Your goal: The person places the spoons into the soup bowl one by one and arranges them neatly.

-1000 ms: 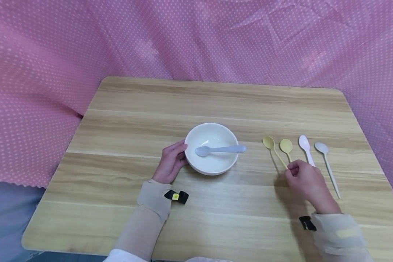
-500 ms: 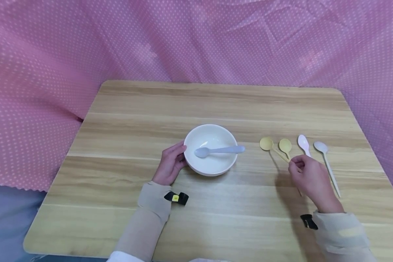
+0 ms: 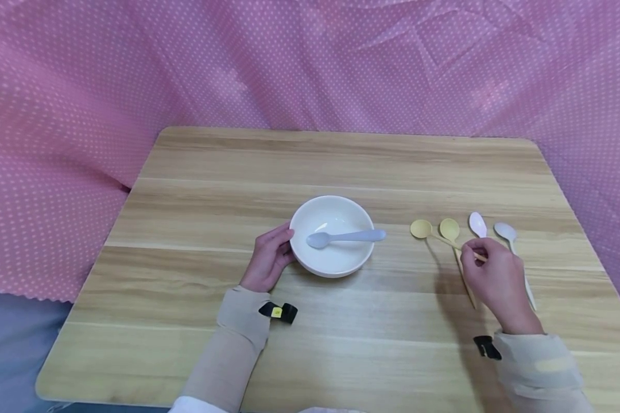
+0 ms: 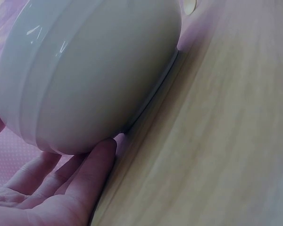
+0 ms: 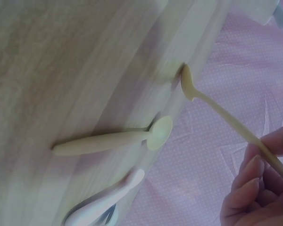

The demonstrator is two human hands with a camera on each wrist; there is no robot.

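Head view, and the right hand (image 3: 498,281) has its fingers pinching one yellow spoon (image 5: 226,117) over the table (image 3: 361,344), seemingly the pick-up step, left hand (image 3: 266,258) gripping the white bowl (image 3: 336,261) (blue spoon (image 3: 348,236) inside!), the next move likely needing clearance above the other yellow spoon (image 3: 449,229).

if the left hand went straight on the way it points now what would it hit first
The white bowl, at once: the left hand has its thumb at the rim and fingers against the outer side. Going on would probably shove it, along with the light blue spoon resting in it.
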